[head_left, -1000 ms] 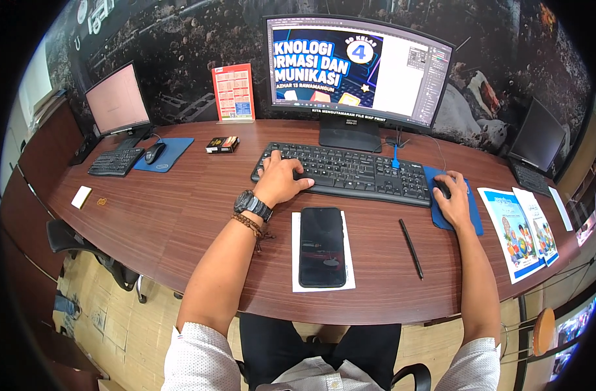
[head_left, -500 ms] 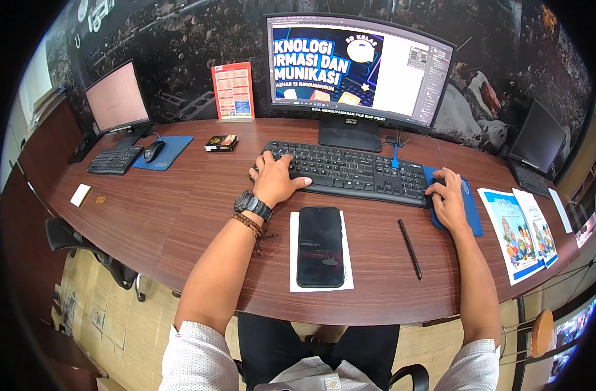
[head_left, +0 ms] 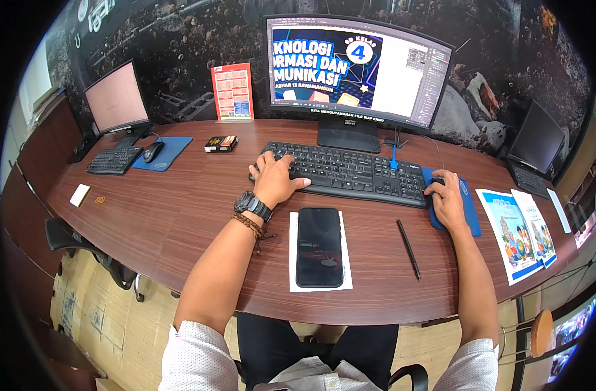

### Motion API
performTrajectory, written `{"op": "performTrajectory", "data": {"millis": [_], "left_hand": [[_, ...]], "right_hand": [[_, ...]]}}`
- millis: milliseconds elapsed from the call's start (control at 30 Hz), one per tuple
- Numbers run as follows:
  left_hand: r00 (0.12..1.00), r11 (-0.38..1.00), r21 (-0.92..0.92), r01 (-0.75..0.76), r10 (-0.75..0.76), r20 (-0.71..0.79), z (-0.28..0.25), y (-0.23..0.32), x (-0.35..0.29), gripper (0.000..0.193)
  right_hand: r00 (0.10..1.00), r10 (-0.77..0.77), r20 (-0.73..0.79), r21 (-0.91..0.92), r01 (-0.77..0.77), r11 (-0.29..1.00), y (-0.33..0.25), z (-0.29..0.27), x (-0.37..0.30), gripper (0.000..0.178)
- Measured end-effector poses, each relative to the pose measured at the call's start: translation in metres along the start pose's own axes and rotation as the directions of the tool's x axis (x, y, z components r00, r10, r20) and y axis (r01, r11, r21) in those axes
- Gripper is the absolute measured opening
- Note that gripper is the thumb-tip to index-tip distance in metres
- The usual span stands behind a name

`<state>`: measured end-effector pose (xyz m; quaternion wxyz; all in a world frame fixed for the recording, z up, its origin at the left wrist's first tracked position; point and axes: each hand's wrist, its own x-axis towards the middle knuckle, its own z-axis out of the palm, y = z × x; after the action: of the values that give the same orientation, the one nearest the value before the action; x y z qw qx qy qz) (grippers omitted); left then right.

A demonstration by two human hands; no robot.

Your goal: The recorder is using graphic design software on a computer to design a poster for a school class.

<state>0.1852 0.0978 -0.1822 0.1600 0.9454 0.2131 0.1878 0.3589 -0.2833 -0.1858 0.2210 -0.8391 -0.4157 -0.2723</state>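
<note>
My left hand [head_left: 276, 177] rests with spread fingers on the left end of a black keyboard [head_left: 350, 171], its thumb reaching toward the front edge. A dark watch [head_left: 253, 206] and brown bead bracelets [head_left: 248, 225] circle that wrist. On a blue mouse pad [head_left: 468, 208] at the right, my right hand [head_left: 448, 201] is curled over a dark computer mouse, which it mostly covers. Beyond the keyboard stands a curved monitor [head_left: 402, 72] with a colourful blue design open in an editing program. A blue plug [head_left: 393, 158] sits behind the keyboard.
A black phone [head_left: 320, 247] lies on white paper [head_left: 347, 274] between my arms, beside a black stylus-like pen [head_left: 408, 250]. Printed booklets [head_left: 511, 238] lie at the right. A small box [head_left: 221, 144], a red calendar [head_left: 232, 92] and a second monitor [head_left: 117, 98] stand leftward.
On the screen, the plain white badge at the design's upper right now bears a blue numeral and a round outline. Both hands stay in place.
</note>
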Motion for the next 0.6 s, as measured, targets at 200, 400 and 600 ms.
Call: {"op": "performTrajectory", "data": {"millis": [200,400,600], "left_hand": [[0.992,0.994,-0.012,-0.112,0.111,-0.064,-0.002,0.006,-0.002,0.04],[0.994,0.995,-0.016,-0.099,0.098,-0.039,-0.004,0.007,-0.003,0.037],[0.987,0.991,-0.037,-0.126,0.122,-0.101,0.003,0.001,-0.002,0.047]], "right_hand": [[0.939,0.334,-0.082,0.101,-0.326,0.94,0.013,0.004,-0.005,0.022],[0.927,0.372,-0.044,0.051,-0.37,0.928,0.019,0.005,-0.006,0.033],[0.93,0.363,-0.052,0.083,-0.358,0.93,0.025,0.008,-0.008,0.033]]}}
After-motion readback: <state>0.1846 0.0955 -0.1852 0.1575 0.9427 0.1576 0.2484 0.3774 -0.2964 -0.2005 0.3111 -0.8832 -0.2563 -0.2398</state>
